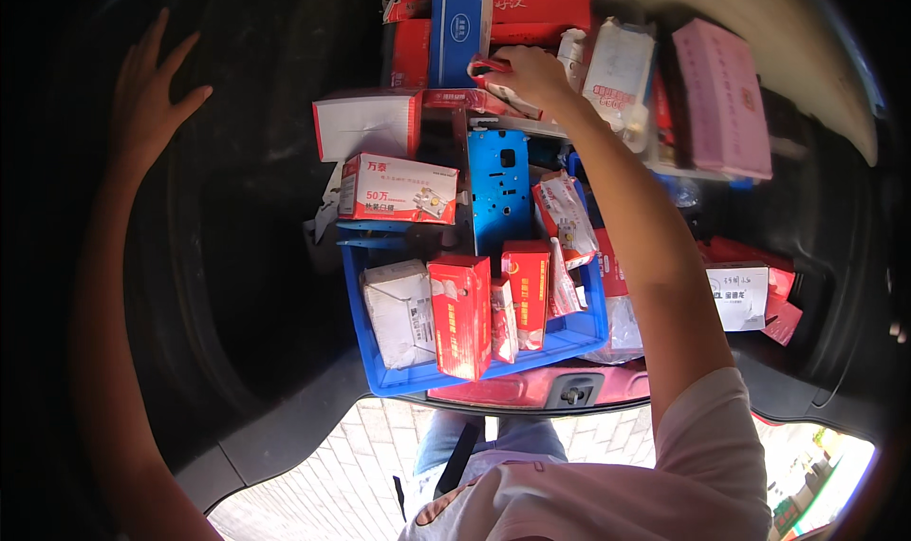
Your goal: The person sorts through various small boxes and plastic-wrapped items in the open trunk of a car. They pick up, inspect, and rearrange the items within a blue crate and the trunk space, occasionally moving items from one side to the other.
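Observation:
My right hand (533, 78) reaches to the back of the car boot. Its fingers are closed on a small red and white box (501, 87), partly hidden by the hand. Close by stand a tall blue box (458, 38) and a long red box (541, 8). My left hand (157, 95) is raised at the far left, its fingers spread and holding nothing. Nearer to me, a blue plastic basket (479, 375) holds red boxes (460, 315), a white box (399, 315) and a blue metal plate with cut-outs (500, 195).
A red and white carton (399, 188) rests at the basket's far left. On the right are a pink box (723, 100), a plastic-wrapped white pack (619, 76) and a white box (738, 297). The boot latch (574, 391) sits at the near edge, above paved ground.

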The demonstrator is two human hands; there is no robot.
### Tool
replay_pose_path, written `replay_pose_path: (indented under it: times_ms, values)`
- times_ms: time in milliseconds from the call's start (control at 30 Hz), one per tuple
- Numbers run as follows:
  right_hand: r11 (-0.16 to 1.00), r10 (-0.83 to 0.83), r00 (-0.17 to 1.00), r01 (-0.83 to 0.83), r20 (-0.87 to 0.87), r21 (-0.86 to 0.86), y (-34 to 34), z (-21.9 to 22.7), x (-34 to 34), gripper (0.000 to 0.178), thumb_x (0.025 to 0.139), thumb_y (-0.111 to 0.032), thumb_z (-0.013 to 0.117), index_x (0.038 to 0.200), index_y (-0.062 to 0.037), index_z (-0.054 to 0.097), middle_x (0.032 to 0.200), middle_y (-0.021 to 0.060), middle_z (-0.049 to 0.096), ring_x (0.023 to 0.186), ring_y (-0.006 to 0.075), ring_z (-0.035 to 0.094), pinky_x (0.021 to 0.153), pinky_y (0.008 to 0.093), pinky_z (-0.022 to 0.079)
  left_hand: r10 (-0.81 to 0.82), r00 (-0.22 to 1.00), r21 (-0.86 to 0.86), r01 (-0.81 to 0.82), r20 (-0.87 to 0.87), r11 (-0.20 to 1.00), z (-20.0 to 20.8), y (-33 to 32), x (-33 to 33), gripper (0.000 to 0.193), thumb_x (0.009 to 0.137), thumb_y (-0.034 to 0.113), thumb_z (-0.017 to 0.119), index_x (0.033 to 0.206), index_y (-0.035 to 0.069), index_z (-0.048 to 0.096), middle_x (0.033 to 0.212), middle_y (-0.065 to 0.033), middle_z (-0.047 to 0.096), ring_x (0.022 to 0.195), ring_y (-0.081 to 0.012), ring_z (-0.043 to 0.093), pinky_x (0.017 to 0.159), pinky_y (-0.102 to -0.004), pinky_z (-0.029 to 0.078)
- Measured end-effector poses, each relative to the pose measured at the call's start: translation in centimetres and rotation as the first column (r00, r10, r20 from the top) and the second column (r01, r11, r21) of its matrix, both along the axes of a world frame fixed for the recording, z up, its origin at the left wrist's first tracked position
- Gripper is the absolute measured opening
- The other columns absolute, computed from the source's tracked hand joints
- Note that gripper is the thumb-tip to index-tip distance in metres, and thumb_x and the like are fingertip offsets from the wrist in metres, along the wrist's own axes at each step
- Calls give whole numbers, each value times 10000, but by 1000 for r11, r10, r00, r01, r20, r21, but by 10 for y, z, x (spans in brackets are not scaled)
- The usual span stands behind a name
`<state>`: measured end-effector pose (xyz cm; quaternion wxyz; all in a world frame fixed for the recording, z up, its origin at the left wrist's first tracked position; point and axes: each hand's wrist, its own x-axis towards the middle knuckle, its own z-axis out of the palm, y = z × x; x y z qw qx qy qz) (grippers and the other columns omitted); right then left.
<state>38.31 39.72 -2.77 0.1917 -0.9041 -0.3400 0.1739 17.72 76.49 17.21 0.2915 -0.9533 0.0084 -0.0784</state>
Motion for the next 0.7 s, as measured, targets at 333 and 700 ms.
replay_pose_path:
  times_ms: [333,700]
  values:
    - [905,111,963,5,247,-424,64,3,-66,496,665,-345,714,1103,-144,598,1132,98,485,1074,294,470,854,455,404,68,997,-41,-70,-42,997,3,-10,0,603,757,288,689,1296,183,440,1460,-59,210,1317,-289,269,1060,-477,287]
    - [922,131,959,-26,249,-387,43,5,-52,340,677,-365,691,932,-141,681,1066,74,536,946,263,562,724,402,494,124,992,-68,-127,-36,990,-1,-10,-4,585,775,340,659,1299,201,440,1466,-30,202,1323,-285,260,1065,-490,272]
